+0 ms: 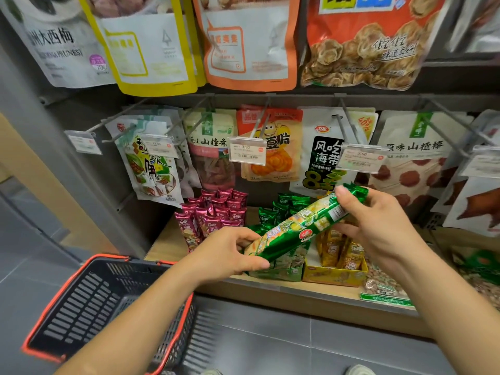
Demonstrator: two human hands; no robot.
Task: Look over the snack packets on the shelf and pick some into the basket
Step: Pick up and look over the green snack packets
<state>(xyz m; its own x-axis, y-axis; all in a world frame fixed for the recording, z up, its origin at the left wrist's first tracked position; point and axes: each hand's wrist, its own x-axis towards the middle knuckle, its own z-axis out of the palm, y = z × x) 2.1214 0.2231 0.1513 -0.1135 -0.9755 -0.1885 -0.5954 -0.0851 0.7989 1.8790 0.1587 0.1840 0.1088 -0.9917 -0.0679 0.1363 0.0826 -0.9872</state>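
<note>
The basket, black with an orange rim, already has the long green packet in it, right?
No. In the head view the long green packet is not in the basket, which is black with an orange rim; the left hand and right hand hold it by its ends above the shelf.

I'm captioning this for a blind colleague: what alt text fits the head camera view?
A left hand and a right hand hold a long green snack packet slantwise by its ends, in front of a shelf of boxed packets and hanging bags. A black basket with a red rim is at lower left, under the left forearm.
</note>
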